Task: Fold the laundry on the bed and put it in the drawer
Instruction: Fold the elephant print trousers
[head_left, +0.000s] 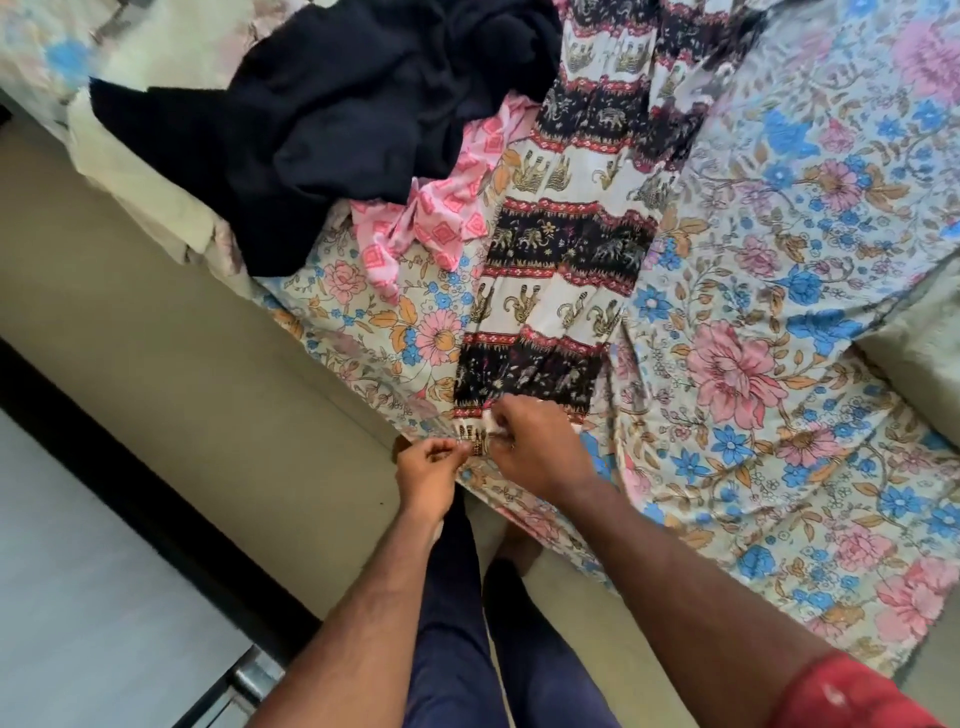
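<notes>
- Nearest me, my left hand (428, 462) pinches the near hem of the long elephant-print garment in black, white and red bands (566, 249), fingers curled at the bed's edge.
- Just beside it, my right hand (530, 441) grips the same hem, fingers closed into the cloth; a thin ring shows on one finger.
- That garment lies lengthwise up the floral bedsheet with pink and blue flowers (753, 338), roughly flat and running away from me, not yet folded as far as I can judge.
- My hands sit close together on a narrow hem, so lifting from here could let the outer edges sag and the fold come out skewed.
- The thin fabric could also drag the sheet or bunch if I pull too fast.
- Farther up, a crumpled pink patterned cloth (431, 218) touches the garment's left edge; a fold carried forward could catch it.
- Beyond that, a heaped black garment (332, 119) overlaps the pink one, and a cream cloth (140, 176) hangs at the mattress side.
- No drawer is visible to me.
</notes>
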